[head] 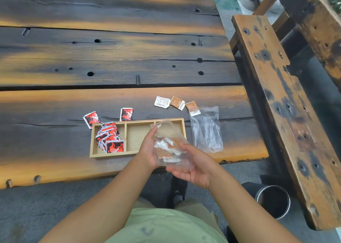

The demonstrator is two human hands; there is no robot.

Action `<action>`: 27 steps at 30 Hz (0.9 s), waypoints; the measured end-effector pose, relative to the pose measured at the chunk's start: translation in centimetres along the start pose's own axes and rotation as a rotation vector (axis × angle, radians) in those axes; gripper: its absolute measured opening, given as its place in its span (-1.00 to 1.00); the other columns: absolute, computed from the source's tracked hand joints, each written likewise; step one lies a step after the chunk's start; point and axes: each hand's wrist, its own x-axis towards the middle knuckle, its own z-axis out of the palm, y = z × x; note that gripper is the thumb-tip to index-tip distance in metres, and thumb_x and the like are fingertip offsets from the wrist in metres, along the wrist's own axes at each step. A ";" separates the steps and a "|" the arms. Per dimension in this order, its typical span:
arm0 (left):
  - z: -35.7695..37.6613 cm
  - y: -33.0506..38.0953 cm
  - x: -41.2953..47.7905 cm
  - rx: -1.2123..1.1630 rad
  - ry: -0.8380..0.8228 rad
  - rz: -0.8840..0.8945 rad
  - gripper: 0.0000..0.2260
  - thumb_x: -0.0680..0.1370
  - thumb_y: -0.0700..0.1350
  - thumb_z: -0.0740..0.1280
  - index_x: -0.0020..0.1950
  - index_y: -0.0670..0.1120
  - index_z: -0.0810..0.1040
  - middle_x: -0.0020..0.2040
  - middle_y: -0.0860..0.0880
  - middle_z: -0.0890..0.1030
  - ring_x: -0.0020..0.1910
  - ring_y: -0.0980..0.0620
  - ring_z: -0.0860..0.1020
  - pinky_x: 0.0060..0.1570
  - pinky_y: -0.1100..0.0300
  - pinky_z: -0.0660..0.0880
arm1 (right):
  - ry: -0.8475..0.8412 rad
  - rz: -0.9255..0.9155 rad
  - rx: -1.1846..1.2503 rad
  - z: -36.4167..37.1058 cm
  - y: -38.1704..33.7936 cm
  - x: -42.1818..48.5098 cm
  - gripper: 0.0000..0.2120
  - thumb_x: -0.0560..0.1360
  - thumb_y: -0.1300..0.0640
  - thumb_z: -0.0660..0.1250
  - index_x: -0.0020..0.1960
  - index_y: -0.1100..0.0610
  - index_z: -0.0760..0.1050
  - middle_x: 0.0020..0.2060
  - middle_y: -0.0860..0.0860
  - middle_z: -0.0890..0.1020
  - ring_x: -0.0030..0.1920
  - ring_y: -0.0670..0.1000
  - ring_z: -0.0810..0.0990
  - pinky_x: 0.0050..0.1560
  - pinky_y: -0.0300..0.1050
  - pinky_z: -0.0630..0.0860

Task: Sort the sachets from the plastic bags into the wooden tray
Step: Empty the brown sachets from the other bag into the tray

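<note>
A wooden tray (126, 138) with three compartments lies near the table's front edge. Its left compartment holds several red sachets (110, 139); the middle one is bare, and the right one is hidden. Over the tray's right end both hands hold a clear plastic bag (170, 146) with brown and white sachets inside. My left hand (148, 150) grips the bag's left side, and my right hand (195, 166) cups it from below. Two red sachets (91, 119) (126, 114) lie behind the tray. A white sachet (162, 101) and two brown ones (177, 103) (192, 108) lie further right.
A second, flat clear plastic bag (206, 130) lies right of the tray. The table (110, 58) is dark, weathered planks with holes. A wooden bench (276, 95) runs along the right side. A round metal bin (273, 200) stands on the floor at lower right.
</note>
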 end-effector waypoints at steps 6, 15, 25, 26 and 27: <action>-0.7 0.0 0.4 -0.020 -0.065 0.018 -0.39 0.47 0.23 0.38 0.34 -0.20 0.54 0.16 -0.27 0.63 0.06 -0.26 0.64 0.13 -0.13 0.54 | 0.016 -0.015 0.005 0.0 0.1 -0.4 -0.67 0.56 -0.06 0.37 0.22 0.12 0.55 -0.03 0.17 0.74 -0.10 0.22 0.74 -0.27 -0.09 0.66; -0.8 -0.3 0.7 -0.092 -0.118 0.025 -0.55 0.52 0.21 0.33 0.10 -0.17 0.64 -0.02 -0.24 0.67 -0.05 -0.21 0.64 0.08 -0.07 0.51 | 0.020 -0.016 -0.003 0.0 0.3 -0.5 -0.68 0.57 -0.05 0.36 0.21 0.14 0.54 -0.05 0.18 0.74 -0.13 0.19 0.75 -0.27 -0.10 0.66; -0.2 -0.7 0.4 -0.154 -0.198 0.018 -0.52 0.54 0.20 0.29 0.26 -0.13 0.56 0.10 -0.22 0.61 0.09 -0.21 0.58 0.24 -0.11 0.41 | 0.008 -0.035 0.021 -0.3 0.2 -1.0 -0.69 0.57 -0.03 0.35 0.21 0.14 0.53 -0.02 0.18 0.74 -0.17 0.20 0.75 -0.31 -0.10 0.66; -0.1 -0.7 0.3 -0.151 -0.203 0.019 -0.52 0.54 0.20 0.29 0.26 -0.14 0.56 0.10 -0.23 0.61 0.09 -0.22 0.58 0.27 -0.12 0.39 | 0.008 -0.036 0.023 -0.3 0.2 -1.1 -0.69 0.57 -0.03 0.35 0.22 0.14 0.53 -0.02 0.18 0.74 -0.17 0.20 0.75 -0.31 -0.10 0.66; -0.1 -0.8 0.4 -0.154 -0.207 0.020 -0.53 0.54 0.20 0.29 0.25 -0.14 0.57 0.09 -0.23 0.62 0.09 -0.22 0.58 0.29 -0.12 0.38 | 0.008 -0.038 0.023 -0.4 0.2 -1.1 -0.69 0.58 -0.03 0.35 0.21 0.14 0.53 -0.01 0.18 0.74 -0.17 0.20 0.75 -0.30 -0.10 0.66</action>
